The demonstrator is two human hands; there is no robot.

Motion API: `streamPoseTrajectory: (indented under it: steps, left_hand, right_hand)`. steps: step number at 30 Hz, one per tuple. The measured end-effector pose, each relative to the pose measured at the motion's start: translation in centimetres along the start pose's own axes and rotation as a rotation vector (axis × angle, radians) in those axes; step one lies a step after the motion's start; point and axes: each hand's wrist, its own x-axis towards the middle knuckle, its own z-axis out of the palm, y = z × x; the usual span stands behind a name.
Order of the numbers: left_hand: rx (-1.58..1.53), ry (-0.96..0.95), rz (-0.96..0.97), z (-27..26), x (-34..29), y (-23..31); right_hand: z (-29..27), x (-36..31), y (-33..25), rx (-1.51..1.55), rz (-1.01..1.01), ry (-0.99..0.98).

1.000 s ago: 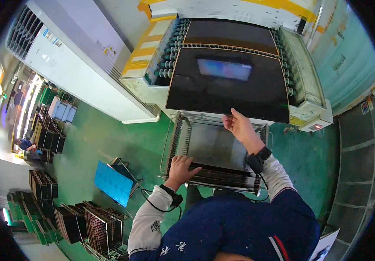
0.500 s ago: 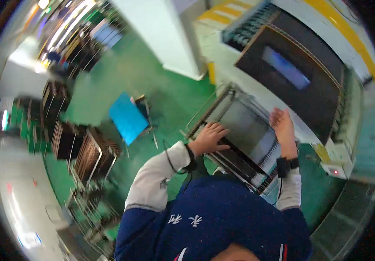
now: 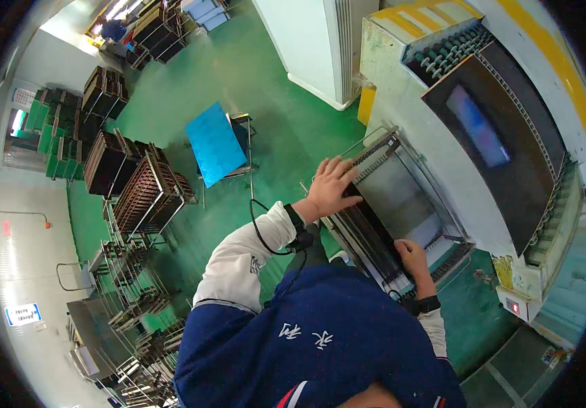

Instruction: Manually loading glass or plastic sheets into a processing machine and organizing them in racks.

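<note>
In front of me stands a metal rack (image 3: 442, 224) with toothed slots along its bars. Several thin dark panels (image 3: 372, 228) stand on edge in the side of it nearest me. My left hand (image 3: 334, 187) lies at the far-left end of these panels, fingers spread and nothing gripped. At their other end, my right hand (image 3: 413, 260) has its fingers bent against the edge of a dark panel; the fingertips are partly hidden. Dark bands are on both wrists, and a black cable loops from the left one.
A roller conveyor machine (image 3: 402, 75) carrying large dark boards (image 3: 490, 149) stands right of the rack. A blue sheet (image 3: 217, 145) lies on a small stand at left. Loaded racks (image 3: 150, 194) line the left side. A white cabinet (image 3: 313, 51) stands ahead.
My right hand has come down and left, from above the rack's machine side to the dark panels. My left hand stays by them, its fingers now more spread. The view has shifted.
</note>
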Motion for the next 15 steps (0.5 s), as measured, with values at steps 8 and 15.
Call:
streamPoseTrajectory:
  steps: [8, 15]
  left_hand:
    - [-0.009, 0.008, -0.279, 0.5, -0.7, -1.1]
    - [-0.175, -0.100, -0.346, 0.6, -0.3, -1.4]
  right_hand:
    - [1.6, -0.4, 0.7, -0.120, -0.104, 0.150]
    - [1.7, -0.1, 0.6, -0.252, -0.234, 0.190]
